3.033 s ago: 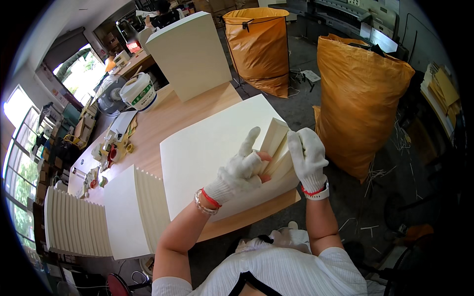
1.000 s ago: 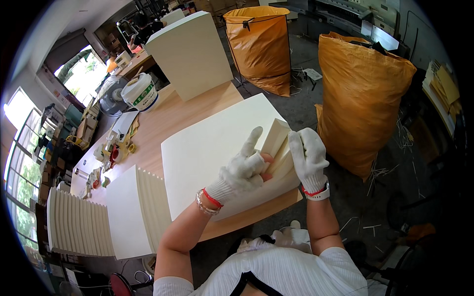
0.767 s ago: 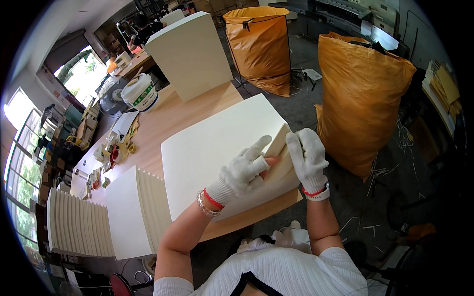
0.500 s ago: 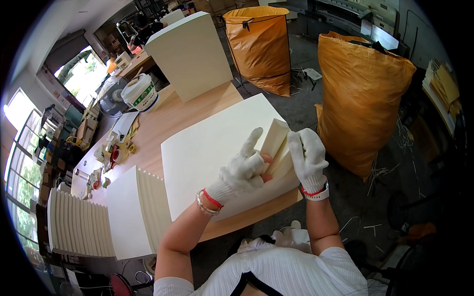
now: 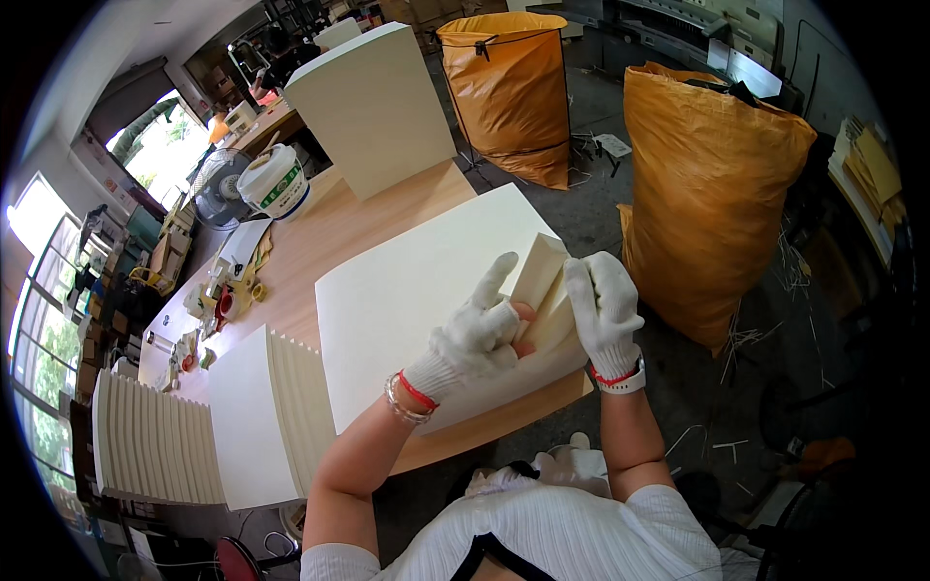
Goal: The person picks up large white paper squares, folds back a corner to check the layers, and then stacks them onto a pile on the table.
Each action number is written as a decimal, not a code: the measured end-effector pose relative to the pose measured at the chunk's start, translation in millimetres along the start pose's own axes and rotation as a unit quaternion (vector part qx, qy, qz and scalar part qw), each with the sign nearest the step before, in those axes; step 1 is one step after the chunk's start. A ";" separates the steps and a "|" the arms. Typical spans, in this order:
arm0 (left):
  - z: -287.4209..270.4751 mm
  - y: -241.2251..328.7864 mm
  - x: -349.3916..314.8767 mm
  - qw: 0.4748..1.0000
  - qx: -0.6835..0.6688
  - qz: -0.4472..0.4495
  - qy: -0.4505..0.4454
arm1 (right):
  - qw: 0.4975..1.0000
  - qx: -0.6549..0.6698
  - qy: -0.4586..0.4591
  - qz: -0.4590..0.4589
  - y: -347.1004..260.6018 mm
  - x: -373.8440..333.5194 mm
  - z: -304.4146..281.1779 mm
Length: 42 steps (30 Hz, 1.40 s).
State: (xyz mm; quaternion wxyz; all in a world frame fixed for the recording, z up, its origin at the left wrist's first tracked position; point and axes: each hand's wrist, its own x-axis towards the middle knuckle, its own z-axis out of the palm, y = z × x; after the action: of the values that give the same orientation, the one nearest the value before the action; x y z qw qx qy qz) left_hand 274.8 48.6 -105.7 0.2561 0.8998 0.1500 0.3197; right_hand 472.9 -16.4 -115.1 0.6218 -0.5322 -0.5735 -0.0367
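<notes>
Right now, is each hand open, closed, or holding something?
Left hand: partly spread, fingertips at the paper; grip unclear.
Right hand: curled by paper; grip unclear.

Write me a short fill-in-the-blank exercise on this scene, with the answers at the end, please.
The gloves on the left hand and right hand are ____ in colour.
The bare fingers beside the pale strip belong to the ____ hand.
The nearer big sack is ____.
Beside the white tub stands a grey ____.
Missing words: white; left; orange; fan.

- White knit-gloved left hand (image 5: 473, 337): outstretched finger swung leftward, away from the broad white paper stack's (image 5: 407, 290) right edge.
- Thick cream sheet bundle (image 5: 539, 269) along that edge: folded wider.
</notes>
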 end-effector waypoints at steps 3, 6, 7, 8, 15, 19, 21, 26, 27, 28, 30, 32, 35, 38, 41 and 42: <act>2.0 -8.0 -1.5 1.000 -0.010 0.014 0.002 | 1.000 -0.001 0.002 -0.005 2.4 -0.5 -0.1; 1.9 -3.8 -1.7 0.999 -0.040 -0.005 0.012 | 1.000 0.024 -0.007 0.010 1.5 -1.7 -2.0; 1.2 -0.6 -0.9 0.999 -0.049 -0.016 0.016 | 1.000 0.022 -0.008 0.008 0.3 -1.3 -2.5; -1.0 2.8 0.6 1.000 -0.023 -0.005 0.004 | 1.000 0.020 -0.009 0.006 -1.4 -0.6 -2.8; -4.6 3.2 1.3 1.000 -0.005 -0.017 -0.012 | 1.000 0.008 0.000 -0.002 2.5 -0.3 -1.6; -1.4 4.3 3.7 1.000 -0.003 -0.001 0.009 | 1.000 0.016 0.000 0.006 1.7 -0.2 -1.0; -1.4 1.3 4.0 1.000 -0.012 0.006 0.006 | 1.000 0.019 -0.001 0.010 -0.4 0.9 -2.0; -2.5 2.4 1.2 0.999 -0.036 -0.027 0.003 | 1.000 0.020 0.000 0.001 3.4 -2.1 -3.0; -2.7 3.8 0.2 0.999 -0.038 -0.037 0.001 | 1.000 0.027 0.000 -0.002 2.2 -1.8 -3.3; -3.3 5.0 -0.2 0.998 -0.039 -0.048 -0.001 | 1.000 0.025 -0.002 0.000 1.4 -1.9 -3.6; -8.0 3.8 3.8 0.999 0.013 -0.005 -0.039 | 1.000 0.020 -0.004 0.007 0.8 -2.6 -3.9; -8.0 -0.2 5.7 0.998 0.027 0.017 -0.051 | 1.000 0.021 -0.001 0.011 3.0 -2.3 -3.0; -6.3 -1.7 4.2 0.999 -0.013 0.004 -0.035 | 1.000 0.019 0.004 0.018 3.3 -2.8 -1.8; -6.0 6.1 3.1 0.999 -0.040 -0.009 -0.017 | 0.999 0.020 0.007 0.026 2.0 -2.1 -2.0; 0.0 -3.9 1.1 0.999 -0.024 0.029 0.017 | 0.999 0.025 0.007 0.021 2.9 -2.6 -0.7; 0.1 -3.0 1.1 0.999 -0.020 0.024 0.017 | 1.000 0.024 0.008 0.019 4.5 -3.4 -1.2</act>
State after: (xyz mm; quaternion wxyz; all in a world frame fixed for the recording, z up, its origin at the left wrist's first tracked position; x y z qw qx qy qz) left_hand 275.4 51.5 -106.9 0.2636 0.8924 0.1263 0.3437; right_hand 475.5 -17.2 -120.2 0.6392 -0.5275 -0.5594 -0.0156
